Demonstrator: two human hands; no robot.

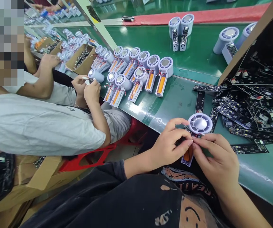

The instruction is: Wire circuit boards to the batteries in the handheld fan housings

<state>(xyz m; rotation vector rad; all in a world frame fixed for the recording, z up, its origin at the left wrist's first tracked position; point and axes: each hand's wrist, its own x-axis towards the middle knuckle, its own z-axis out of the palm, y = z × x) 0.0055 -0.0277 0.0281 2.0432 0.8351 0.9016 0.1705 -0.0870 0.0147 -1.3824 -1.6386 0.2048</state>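
In front of my body a light-purple handheld fan with a round grille stands tilted at the table edge, its handle open and an orange battery inside. My left hand is closed, with a dark circuit board partly showing under its fingers. Thumb and forefinger of my right hand are pinched together, meeting my left fingertips just below the fan head. Whatever tiny part sits between the right fingertips is hidden.
Many loose circuit boards spill from a cardboard box at right. Rows of open-handled fans stand to the left. Beside me a co-worker's hands hold another fan. A red stool is below the table.
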